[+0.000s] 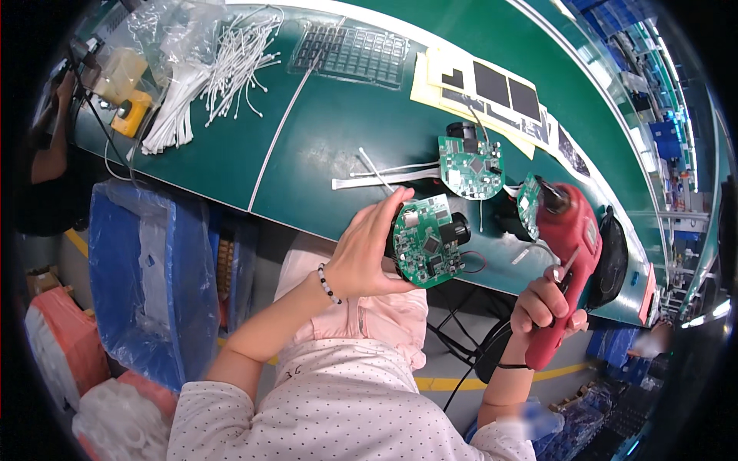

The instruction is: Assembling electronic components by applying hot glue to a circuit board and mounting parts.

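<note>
My left hand (369, 250) is closed around the edge of a green circuit board (425, 247) with a black cylindrical part (459, 228) on its right side. It holds the board above the table's near edge, populated face up. My right hand (544, 307) grips the handle of a red pistol-grip power tool (578, 230) with a black nose (557, 198). A thin silvery piece shows by its fingers; I cannot tell what it is. Left of the tool's nose, a second green board (529, 206) stands tilted on the table. Another board (470, 167) with white cables (377, 181) lies beyond.
On the green table (307, 173) are white cable bundles (242, 61), a clear compartment tray (354, 55), yellow-backed sheets (492, 92) and a black pouch (611, 261). A blue lined bin (154, 284) stands at left. Black cables (461, 338) hang below the edge. Another person's arm (54, 138) shows far left.
</note>
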Motion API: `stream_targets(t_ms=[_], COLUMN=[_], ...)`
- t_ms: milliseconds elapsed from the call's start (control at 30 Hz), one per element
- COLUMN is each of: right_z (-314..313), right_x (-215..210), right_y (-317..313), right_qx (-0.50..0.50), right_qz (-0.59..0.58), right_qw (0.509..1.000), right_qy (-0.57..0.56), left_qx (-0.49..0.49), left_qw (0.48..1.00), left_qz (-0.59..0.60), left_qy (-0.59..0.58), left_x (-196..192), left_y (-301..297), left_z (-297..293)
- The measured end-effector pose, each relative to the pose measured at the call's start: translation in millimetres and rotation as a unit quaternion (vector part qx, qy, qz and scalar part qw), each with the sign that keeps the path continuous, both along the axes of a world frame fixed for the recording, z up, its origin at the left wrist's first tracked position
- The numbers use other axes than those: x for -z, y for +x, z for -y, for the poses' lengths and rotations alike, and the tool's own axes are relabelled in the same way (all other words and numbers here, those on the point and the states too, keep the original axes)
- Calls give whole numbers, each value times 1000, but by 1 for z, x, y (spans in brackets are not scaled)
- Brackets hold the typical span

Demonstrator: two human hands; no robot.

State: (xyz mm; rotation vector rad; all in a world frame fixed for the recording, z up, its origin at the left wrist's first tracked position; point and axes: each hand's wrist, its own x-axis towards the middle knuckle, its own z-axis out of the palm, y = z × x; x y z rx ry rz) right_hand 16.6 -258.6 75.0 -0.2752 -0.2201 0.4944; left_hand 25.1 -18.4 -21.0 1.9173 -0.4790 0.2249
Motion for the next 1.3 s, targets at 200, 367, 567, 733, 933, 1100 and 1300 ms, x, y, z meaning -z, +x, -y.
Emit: stream_targets(t_ms=[200, 367, 567, 733, 933, 1100, 1300], right_z=[-2, -13, -13, 5, 55, 82, 110], right_x=[-9, -7, -38, -80, -56, -24, 2], right_y=[-4, 8, 16, 37, 13, -27, -55], right_qx=[2, -12, -3, 185, 288, 333, 442], right_qz=[-14, -85, -45, 109, 108, 107, 96], right_qw=[1000, 993, 999, 954, 912, 901, 861], right_qy=[-12, -75, -28, 208, 271, 257, 234], left_qx=[-1, 2, -17, -23, -18, -5, 4], left_qw=[1000, 1000, 999, 999, 994, 984, 867], left_qz=[-16, -28, -21, -21, -70, -36, -92], left_qy=[5, 14, 21, 19, -86, -174, -491], left_x=[-4, -7, -4, -3, 2, -8, -114], left_y=[1, 2, 0, -1, 0, -19, 49], left_z=[2, 3, 5, 5, -2, -38, -89])
